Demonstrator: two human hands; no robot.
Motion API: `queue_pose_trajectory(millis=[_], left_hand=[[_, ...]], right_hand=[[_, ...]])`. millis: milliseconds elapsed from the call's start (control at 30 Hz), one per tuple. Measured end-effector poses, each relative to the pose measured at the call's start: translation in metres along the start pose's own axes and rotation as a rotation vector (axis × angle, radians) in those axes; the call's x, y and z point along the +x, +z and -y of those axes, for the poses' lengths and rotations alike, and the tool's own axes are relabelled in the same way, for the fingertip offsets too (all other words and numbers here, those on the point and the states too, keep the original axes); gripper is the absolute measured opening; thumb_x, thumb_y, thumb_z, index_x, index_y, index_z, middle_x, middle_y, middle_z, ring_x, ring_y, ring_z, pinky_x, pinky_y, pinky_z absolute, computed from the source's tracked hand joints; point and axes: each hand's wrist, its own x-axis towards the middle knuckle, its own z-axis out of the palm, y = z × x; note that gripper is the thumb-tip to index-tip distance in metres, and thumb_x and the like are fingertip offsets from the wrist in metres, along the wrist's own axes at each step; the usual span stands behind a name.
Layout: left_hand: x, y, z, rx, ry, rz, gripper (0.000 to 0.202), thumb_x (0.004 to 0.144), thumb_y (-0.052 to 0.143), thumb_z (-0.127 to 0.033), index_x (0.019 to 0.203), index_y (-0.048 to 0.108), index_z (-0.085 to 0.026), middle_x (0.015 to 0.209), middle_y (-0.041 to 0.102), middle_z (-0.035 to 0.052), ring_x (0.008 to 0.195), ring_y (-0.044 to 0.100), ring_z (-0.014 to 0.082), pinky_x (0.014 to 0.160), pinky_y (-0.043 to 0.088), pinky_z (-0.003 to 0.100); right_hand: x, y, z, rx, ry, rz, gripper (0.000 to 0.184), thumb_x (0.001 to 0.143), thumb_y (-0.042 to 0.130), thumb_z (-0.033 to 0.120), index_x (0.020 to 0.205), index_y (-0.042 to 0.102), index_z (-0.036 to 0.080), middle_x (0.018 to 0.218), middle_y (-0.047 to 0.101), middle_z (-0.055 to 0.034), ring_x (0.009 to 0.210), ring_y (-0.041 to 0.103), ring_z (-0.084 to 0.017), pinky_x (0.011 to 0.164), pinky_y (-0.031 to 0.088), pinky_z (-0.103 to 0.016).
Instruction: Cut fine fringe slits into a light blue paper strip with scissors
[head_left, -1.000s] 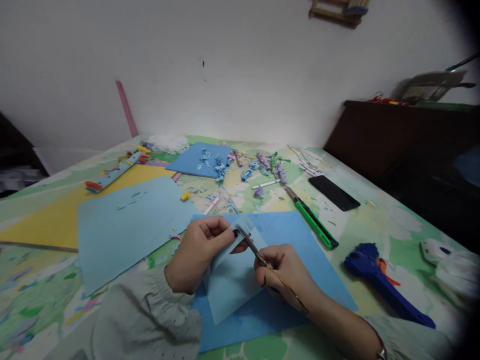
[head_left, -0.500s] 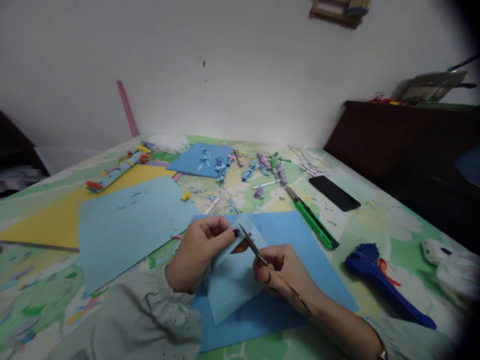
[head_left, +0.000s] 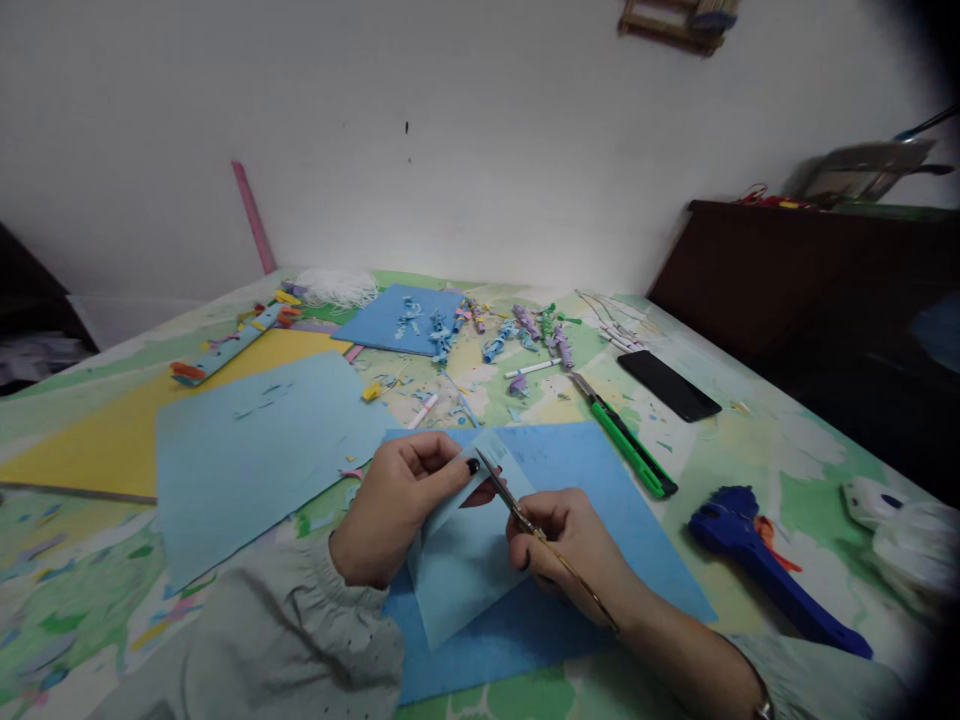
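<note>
dim, soft shadows, blackened right corners

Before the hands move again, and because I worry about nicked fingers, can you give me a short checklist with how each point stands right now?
1. Left hand has a grip on the light blue paper: ok.
2. Right hand holds the scissors by the handle end: ok.
3. Left thumb well clear of the scissors' tip: not ok, it sits close beside it.
4. Left fingers behind the paper clear of the blades: cannot tell, they are partly hidden.
5. Green knife apart from both hands: ok, it lies beyond the right hand.
6. Phone out of the way: ok, it lies past the knife.
</note>
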Motion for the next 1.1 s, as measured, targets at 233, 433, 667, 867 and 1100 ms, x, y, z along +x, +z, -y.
queue_pose_trajectory(millis=[233, 433, 667, 867, 1100], left_hand=[[0.0018, 0.0, 0.0002, -0.006, -0.008, -0.009, 0.018, 0.07, 0.067, -0.027, 0.062, 0.059, -0.013, 0.07, 0.071, 0.0065, 0.068, 0.067, 0.0183, 0.069, 0.051, 0.03], [0.0005, -0.0003, -0.0003, -0.01, -0.001, -0.002, 0.018, 0.07, 0.067, -0.026, 0.061, 0.059, -0.013, 0.07, 0.072, 0.007, 0.067, 0.067, 0.0178, 0.069, 0.051, 0.029], [-0.0003, -0.0005, -0.0007, -0.015, -0.014, -0.014, 0.017, 0.07, 0.068, -0.026, 0.062, 0.06, -0.013, 0.069, 0.07, 0.0065, 0.067, 0.066, 0.0181, 0.071, 0.051, 0.031], [0.0012, -0.0008, 0.0006, -0.019, -0.027, -0.027, 0.017, 0.068, 0.069, -0.026, 0.062, 0.06, -0.013, 0.063, 0.067, 0.0035, 0.063, 0.065, 0.0176, 0.072, 0.051, 0.034], [0.0009, -0.0019, 0.0019, -0.019, -0.009, -0.014, 0.017, 0.069, 0.067, -0.027, 0.062, 0.06, -0.013, 0.066, 0.069, 0.0055, 0.066, 0.065, 0.0183, 0.071, 0.051, 0.033]], right_hand=[[0.0011, -0.0003, 0.0008, -0.071, 0.024, -0.038, 0.042, 0.052, 0.074, 0.04, 0.044, 0.04, 0.016, 0.042, 0.027, 0.0074, 0.041, 0.021, -0.004, 0.035, 0.014, -0.019], [0.0013, -0.0008, 0.001, -0.087, 0.02, -0.046, 0.04, 0.052, 0.074, 0.039, 0.044, 0.042, 0.016, 0.042, 0.027, 0.0074, 0.041, 0.021, -0.005, 0.035, 0.014, -0.019], [0.0007, -0.0002, -0.0003, -0.059, 0.012, -0.041, 0.042, 0.053, 0.074, 0.041, 0.045, 0.042, 0.016, 0.043, 0.027, 0.0073, 0.041, 0.021, -0.005, 0.035, 0.014, -0.019], [0.0001, -0.0015, -0.0043, 0.046, -0.019, 0.042, 0.042, 0.054, 0.075, 0.044, 0.05, 0.045, 0.015, 0.043, 0.029, 0.0079, 0.04, 0.021, -0.004, 0.035, 0.014, -0.019], [0.0004, -0.0012, -0.0023, 0.051, -0.013, 0.03, 0.039, 0.055, 0.075, 0.041, 0.052, 0.047, 0.014, 0.042, 0.031, 0.0083, 0.039, 0.022, -0.003, 0.035, 0.014, -0.019]])
